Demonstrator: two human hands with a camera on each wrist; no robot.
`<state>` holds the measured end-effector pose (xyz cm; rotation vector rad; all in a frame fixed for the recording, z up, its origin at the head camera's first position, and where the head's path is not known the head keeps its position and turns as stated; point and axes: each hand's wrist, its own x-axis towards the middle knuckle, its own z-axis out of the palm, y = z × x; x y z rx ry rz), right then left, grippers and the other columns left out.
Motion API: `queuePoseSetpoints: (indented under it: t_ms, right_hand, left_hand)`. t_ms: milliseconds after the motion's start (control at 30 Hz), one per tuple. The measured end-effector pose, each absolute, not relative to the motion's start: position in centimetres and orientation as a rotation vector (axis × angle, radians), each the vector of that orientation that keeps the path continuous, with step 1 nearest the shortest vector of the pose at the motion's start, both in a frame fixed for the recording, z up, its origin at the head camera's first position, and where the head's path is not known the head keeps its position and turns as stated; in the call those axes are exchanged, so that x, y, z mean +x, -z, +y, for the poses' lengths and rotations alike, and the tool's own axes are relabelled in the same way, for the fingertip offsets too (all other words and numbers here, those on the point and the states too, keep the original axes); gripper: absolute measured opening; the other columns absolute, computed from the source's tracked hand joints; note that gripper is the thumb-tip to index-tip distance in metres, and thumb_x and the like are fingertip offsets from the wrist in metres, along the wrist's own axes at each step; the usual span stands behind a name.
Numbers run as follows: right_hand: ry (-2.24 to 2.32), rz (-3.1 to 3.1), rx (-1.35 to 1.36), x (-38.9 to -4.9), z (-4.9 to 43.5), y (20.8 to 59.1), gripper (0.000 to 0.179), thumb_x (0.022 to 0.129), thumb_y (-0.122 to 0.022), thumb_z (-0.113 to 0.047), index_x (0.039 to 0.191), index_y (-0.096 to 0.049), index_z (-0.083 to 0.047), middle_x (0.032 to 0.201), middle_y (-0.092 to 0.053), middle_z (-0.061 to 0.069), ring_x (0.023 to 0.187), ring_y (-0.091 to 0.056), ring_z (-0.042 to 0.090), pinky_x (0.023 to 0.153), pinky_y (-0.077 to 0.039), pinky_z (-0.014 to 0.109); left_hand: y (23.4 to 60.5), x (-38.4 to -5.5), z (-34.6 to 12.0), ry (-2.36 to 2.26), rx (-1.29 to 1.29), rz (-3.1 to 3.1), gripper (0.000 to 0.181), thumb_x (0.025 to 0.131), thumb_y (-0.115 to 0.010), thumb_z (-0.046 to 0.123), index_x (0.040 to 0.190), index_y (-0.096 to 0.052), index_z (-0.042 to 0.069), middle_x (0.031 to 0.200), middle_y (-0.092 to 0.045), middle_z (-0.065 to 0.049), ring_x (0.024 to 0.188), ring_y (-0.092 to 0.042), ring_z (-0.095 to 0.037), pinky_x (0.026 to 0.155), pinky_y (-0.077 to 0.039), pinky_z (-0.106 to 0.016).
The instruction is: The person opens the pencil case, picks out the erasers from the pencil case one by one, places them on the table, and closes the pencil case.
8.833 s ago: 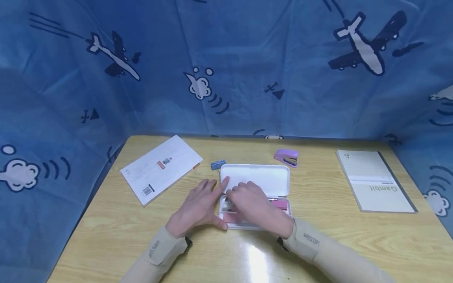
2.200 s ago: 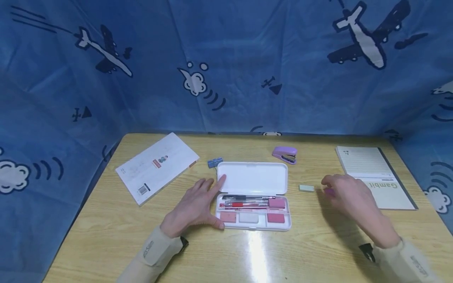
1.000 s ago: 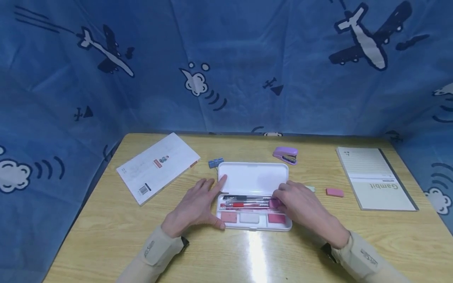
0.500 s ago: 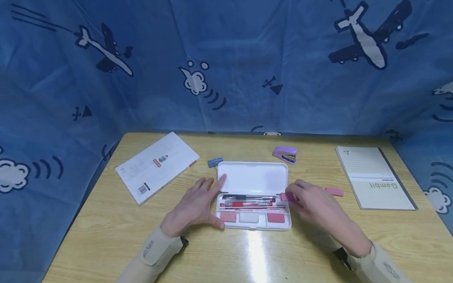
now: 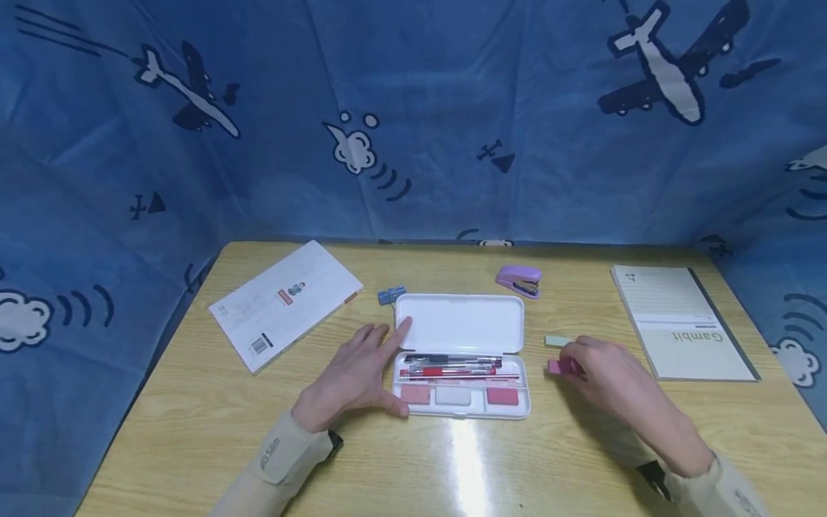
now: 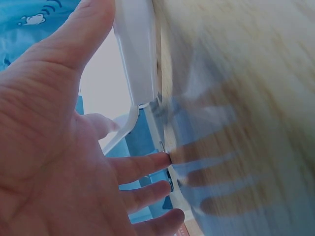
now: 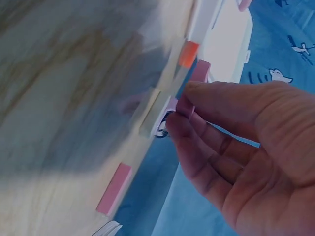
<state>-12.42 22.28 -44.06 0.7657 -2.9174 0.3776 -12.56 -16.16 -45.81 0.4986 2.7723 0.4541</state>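
My right hand (image 5: 604, 370) pinches a pink eraser (image 5: 558, 367) between thumb and fingertips, over the table right of the white pencil case. In the right wrist view the held eraser (image 7: 199, 72) sticks out past the thumb. A pale green eraser (image 5: 557, 341) lies just beyond it, and another pink eraser (image 7: 114, 189) shows in the right wrist view, hidden behind the hand in the head view. The pencil case (image 5: 460, 323) lies open, with several pens (image 5: 452, 361) and three erasers in front compartments. My left hand (image 5: 352, 377) rests spread at its left side, thumb at the near corner, index finger at the lid.
Behind the case stand a purple stapler (image 5: 519, 280) and a small blue object (image 5: 391, 295). A white book (image 5: 284, 305) lies at the left, a notepad (image 5: 685, 323) at the right. A blue patterned cloth (image 5: 413, 122) hangs behind the table.
Since the earliest frame, the green eraser and a pink one came onto the table. My right hand then took another pink eraser from the case's back compartment and moved right. The left hand stays put.
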Motion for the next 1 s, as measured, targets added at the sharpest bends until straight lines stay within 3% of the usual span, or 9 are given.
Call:
queuePoseSetpoints:
  t_ms: [500,1000]
  right_hand:
    - [-0.316,-3.013,0.783,-13.5,22.8,45.1,0.028,0.088,-0.08,-0.019,0.068,-0.061,-0.017,0.063,-0.048,-0.007,0.059,-0.039,0.007,0.054,-0.035,0.025]
    - [-0.297,-3.104,0.723,-13.8,22.4,45.0,0.026,0.088,-0.08,-0.017,0.069,-0.063,-0.018,0.063,-0.049,-0.006,0.059,-0.041,0.01,0.054,-0.035,0.026]
  left_hand:
    - [46.0,-12.6,-16.3,-0.457,0.515,2.783,0.141,0.056,-0.09,0.067,0.165,-0.007,0.032,0.164,-0.031,-0.019,0.152,-0.025,-0.043,0.119,-0.032,-0.062]
    - [46.0,-12.6,-16.2,-0.448,0.512,2.785,0.142,0.055,-0.091,0.066,0.165,-0.008,0.031,0.163,-0.032,-0.019,0.151,-0.026,-0.043,0.117,-0.034,-0.063]
